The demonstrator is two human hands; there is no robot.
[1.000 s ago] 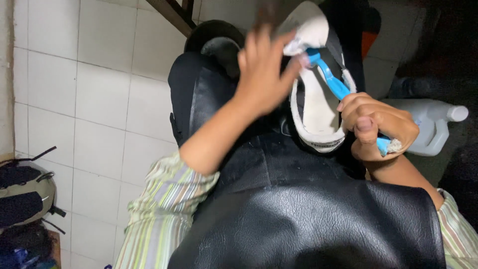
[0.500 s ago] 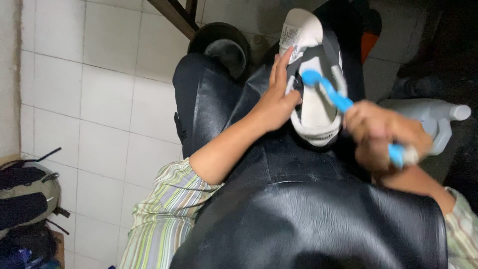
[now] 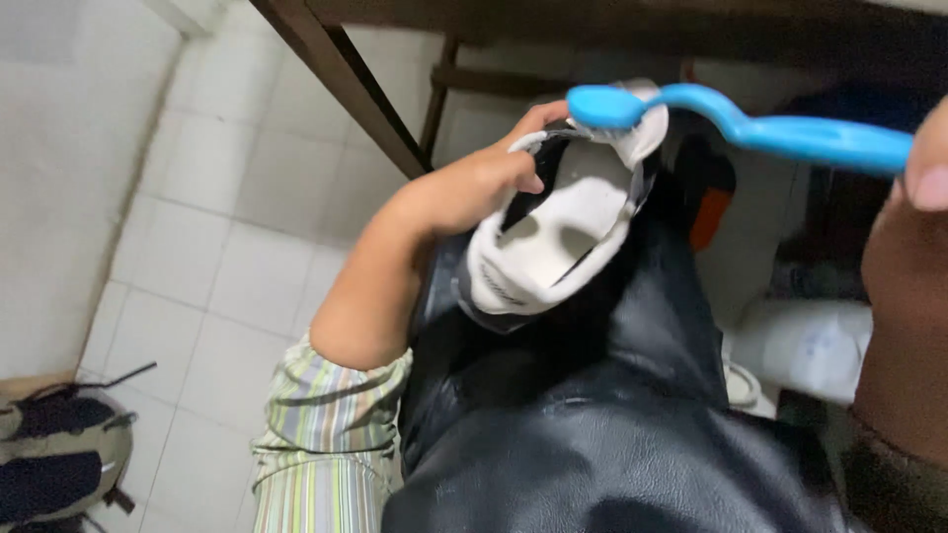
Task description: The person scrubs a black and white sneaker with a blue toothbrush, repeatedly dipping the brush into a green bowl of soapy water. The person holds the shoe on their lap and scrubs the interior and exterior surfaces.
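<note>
- I read the left hand (image 3: 474, 188) as curled closed around the upper edge of a white sandal (image 3: 553, 247), sole facing up, resting on the black apron (image 3: 592, 434) (over the lap).
- The right hand (image 3: 913, 247) grips the handle of a blue brush (image 3: 741, 123); its head sits just above the sandal's top end.
- Left of the left hand: white tiled floor (image 3: 227, 247); beyond it, a dark wooden frame (image 3: 346, 89).

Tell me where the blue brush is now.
In the head view, the blue brush is at upper right, held by the right hand, its head over the white shoe.
</note>
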